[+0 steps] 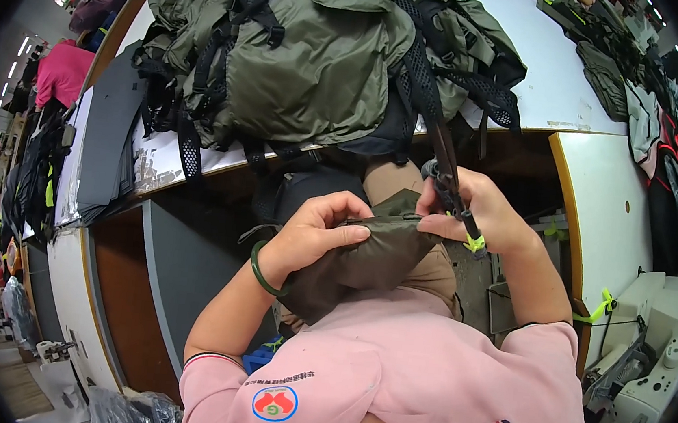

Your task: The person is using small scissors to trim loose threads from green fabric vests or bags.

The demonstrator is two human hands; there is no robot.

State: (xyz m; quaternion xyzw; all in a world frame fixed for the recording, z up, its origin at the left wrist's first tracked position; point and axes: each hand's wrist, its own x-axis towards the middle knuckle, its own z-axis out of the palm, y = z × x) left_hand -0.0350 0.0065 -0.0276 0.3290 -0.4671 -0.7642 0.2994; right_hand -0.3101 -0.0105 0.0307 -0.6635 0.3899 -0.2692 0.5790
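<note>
An olive-green fabric pouch [390,259] is bunched up in front of my body, above my lap. My left hand [322,233] grips its left part, thumb pressed on top and fingers partly hidden in the cloth. At its upper right edge, my right hand [482,213] pinches the fabric between thumb and fingers. A slim dark tool [449,191], with a yellow-green wrap at its lower end, lies against the right hand's fingers; its kind is unclear. Beyond my hands, several olive backpacks [308,70] with black mesh straps are piled on the table.
The backpacks lie on a white worktable [566,99] whose near edge is worn. Dark grey sheets [105,140] are stacked at its left. A white panel [600,212] stands right, near a sewing machine [652,348]. At far left a person in a pink top [64,75] bends over.
</note>
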